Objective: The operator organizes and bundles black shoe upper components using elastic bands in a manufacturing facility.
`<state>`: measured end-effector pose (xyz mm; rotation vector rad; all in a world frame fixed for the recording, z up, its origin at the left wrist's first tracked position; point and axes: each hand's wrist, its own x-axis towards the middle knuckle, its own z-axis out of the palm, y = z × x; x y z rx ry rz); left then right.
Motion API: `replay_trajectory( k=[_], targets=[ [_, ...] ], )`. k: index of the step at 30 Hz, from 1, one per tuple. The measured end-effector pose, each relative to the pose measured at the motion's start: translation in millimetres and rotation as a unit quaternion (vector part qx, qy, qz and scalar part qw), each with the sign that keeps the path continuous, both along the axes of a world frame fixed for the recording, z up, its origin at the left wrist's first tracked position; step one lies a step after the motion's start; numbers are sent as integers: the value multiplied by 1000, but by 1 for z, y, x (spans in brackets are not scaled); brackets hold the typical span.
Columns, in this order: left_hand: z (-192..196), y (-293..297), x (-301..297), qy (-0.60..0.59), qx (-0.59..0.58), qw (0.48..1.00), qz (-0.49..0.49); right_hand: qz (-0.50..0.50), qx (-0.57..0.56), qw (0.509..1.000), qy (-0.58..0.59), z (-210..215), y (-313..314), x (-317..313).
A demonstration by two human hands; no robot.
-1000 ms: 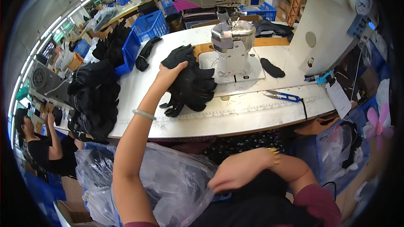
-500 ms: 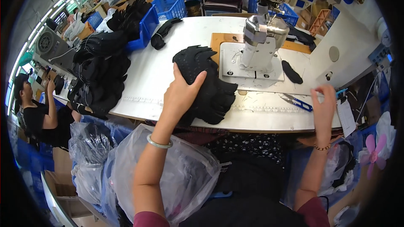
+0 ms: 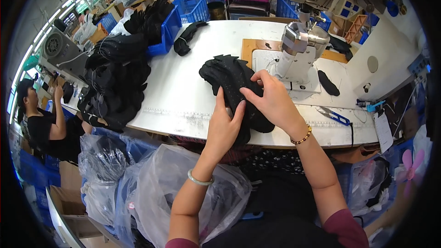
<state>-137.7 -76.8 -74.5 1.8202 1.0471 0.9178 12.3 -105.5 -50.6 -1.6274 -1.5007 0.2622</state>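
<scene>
A thick stack of black fabric pieces (image 3: 226,72) with jagged, layered edges lies on the white sewing table (image 3: 172,96), left of the metal post of a sewing machine (image 3: 294,41). My left hand (image 3: 225,126) grips its near left side, thumb on top. From the right, my right hand (image 3: 278,105) holds its right edge between thumb and bent fingers. Right of that hand are blue-handled thread snips (image 3: 339,117), which neither hand touches. A single oval black piece (image 3: 328,83) lies beside the machine's base plate.
Bundled black pieces (image 3: 115,82) are heaped at the left, beside a blue crate (image 3: 169,32) of more pieces. A smaller black bundle (image 3: 187,39) sits near the crate. Clear plastic bags (image 3: 170,183) bulge below the table edge. Another person (image 3: 46,124) is at far left.
My right hand has come left from beside the snips onto the stack. My left hand has slid down toward its near part. The whole view has shifted slightly.
</scene>
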Motion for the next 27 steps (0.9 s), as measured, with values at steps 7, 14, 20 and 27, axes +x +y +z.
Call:
replay_trajectory(
  k=[7, 14, 20, 27],
  targets=[
    [-8, 2, 6, -7, 51, 999, 15, -5, 1, 998, 65, 4, 1, 6],
    [0, 1, 4, 26, 15, 999, 23, 5, 7, 997, 76, 3, 3, 23],
    [-4, 0, 6, 32, 28, 999, 29, -43, -8, 999, 7, 12, 11, 37],
    [-4, -2, 4, 21, 38, 998, 36, 19, -114, 993, 3, 14, 34, 27]
  ],
)
